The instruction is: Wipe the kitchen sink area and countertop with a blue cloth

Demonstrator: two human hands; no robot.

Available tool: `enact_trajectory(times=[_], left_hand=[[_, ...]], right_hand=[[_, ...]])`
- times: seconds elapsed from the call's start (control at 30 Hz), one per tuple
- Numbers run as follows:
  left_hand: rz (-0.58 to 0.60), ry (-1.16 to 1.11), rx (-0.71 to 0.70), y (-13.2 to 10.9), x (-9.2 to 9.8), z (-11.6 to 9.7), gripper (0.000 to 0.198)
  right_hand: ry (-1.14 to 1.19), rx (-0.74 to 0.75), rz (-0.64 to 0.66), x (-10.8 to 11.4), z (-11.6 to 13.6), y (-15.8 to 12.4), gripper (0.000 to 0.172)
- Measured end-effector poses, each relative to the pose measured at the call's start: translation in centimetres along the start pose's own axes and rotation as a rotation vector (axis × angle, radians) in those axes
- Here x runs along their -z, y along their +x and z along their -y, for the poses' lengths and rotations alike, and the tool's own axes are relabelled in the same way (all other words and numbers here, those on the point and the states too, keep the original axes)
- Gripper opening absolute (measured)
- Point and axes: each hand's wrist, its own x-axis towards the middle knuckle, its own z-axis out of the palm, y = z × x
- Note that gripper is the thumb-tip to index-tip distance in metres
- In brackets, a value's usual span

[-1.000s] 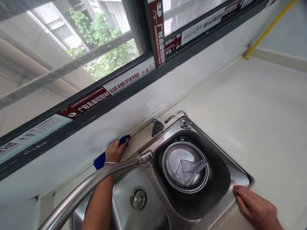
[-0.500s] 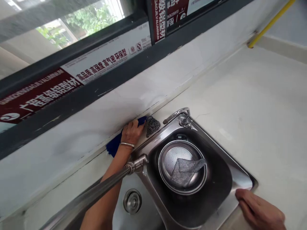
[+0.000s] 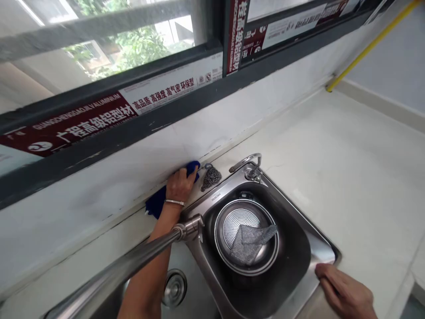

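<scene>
Materials log. The blue cloth (image 3: 155,203) under my left grip (image 3: 179,186) is soft fabric, matt and slightly fuzzy. On my wrist, the bangle (image 3: 175,202) is thin shiny metal. Just beside the cloth, the scourer (image 3: 211,177) is coiled metal wire, rough with a dull glint. I note the sink (image 3: 320,253) as brushed stainless steel with a satin rim. The tap (image 3: 133,259) is a smooth, glossy metal tube. The strainer bowl (image 3: 237,223) is bright perforated metal. The grey cloth (image 3: 249,243) in it is coarse-woven with a faint metallic sheen. The worktop (image 3: 348,177) is pale, stone-like, smooth and low in gloss.

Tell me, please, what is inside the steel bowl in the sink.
A grey cloth lies in the bowl, on its perforated bottom. The part of the bottom under that cloth is covered and cannot be seen.
</scene>
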Motion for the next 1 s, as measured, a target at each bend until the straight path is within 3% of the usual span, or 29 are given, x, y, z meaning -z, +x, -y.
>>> enact_trajectory(times=[0.23,0.4,0.6,0.87,1.0], left_hand=[[0.051,0.012,0.24,-6.4,-0.9,4.9,0.045],[0.111,-0.166,0.576,-11.9,0.4,7.8,0.056],[0.175,-0.173,0.913,-15.8,3.8,6.1,0.055],[0.39,-0.416,0.924,-18.0,7.6,4.0,0.057],[0.394,-0.658,0.985,-19.9,10.0,2.7,0.037]], right_hand=[[0.07,-0.006,-0.072,-0.6,0.3,0.6,0.019],[0.106,-0.038,-0.095,-0.8,0.9,1.4,0.024],[0.102,-0.057,-0.081,-1.1,1.3,2.1,0.027],[0.11,-0.071,-0.122,-1.6,1.7,2.9,0.025],[0.116,-0.101,-0.108,-2.3,1.7,3.1,0.025]])
